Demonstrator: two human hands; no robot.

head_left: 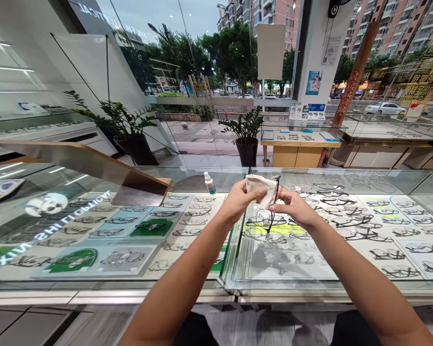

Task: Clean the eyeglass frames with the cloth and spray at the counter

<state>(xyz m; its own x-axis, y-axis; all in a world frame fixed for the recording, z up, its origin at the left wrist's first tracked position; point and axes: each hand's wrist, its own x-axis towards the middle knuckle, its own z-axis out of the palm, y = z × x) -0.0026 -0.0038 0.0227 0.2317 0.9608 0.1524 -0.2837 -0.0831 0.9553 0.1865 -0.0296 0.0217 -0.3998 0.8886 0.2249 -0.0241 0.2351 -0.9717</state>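
Observation:
A cream-coloured cleaning cloth [259,186] is pinched in my left hand [240,198], thumb in front, raised over the glass counter. My right hand [294,205] closes its fingers on a pair of dark-rimmed glasses [276,185], seen nearly edge-on against the cloth. A thin dark temple points down below them. The cloth and fingers hide most of the lenses. To the left of my left hand, a small white-capped bottle [210,184] with a blue-green label stands upright on the counter.
Glass display cases [234,269] hold rows of eyeglasses [386,253] below my arms. A slanted wooden-edged panel [140,185] rises on the left. Beyond the counter stand potted plants [247,137], a low display cabinet [299,154] and a large window.

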